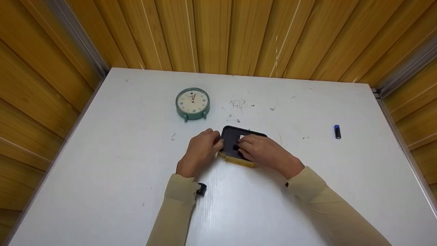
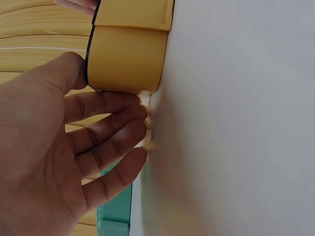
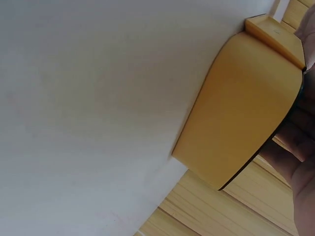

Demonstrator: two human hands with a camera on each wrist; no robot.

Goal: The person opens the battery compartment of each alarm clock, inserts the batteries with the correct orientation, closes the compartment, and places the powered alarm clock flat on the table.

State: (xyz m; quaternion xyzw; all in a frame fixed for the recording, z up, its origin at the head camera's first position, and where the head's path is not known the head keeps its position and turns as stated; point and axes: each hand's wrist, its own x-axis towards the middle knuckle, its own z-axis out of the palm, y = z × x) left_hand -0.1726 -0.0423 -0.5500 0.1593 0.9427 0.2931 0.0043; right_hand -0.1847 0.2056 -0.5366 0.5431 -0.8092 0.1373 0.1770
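Note:
A yellow-sided device with rounded corners [image 2: 129,59] lies on the white table with its black back [image 1: 231,134] facing up. My left hand [image 1: 204,147] holds its left end, thumb on the back's edge and fingers down by the yellow side. The right hand [image 1: 264,150] reaches over the back from the right. Its curled fingertips pinch a small black piece [image 1: 236,146] at the middle of the back; most of that piece is hidden. Beside these fingers a bit of white label [image 1: 241,136] shows. In the right wrist view, the yellow side [image 3: 241,108] hides part of the right hand's fingers.
A green round clock [image 1: 193,103] stands behind the device, to the left. Far to the right lies a black battery with a blue end [image 1: 337,132]. Yellow wood-look panels [image 1: 211,34] rise behind the white table [image 1: 102,147], which has dark scuffs.

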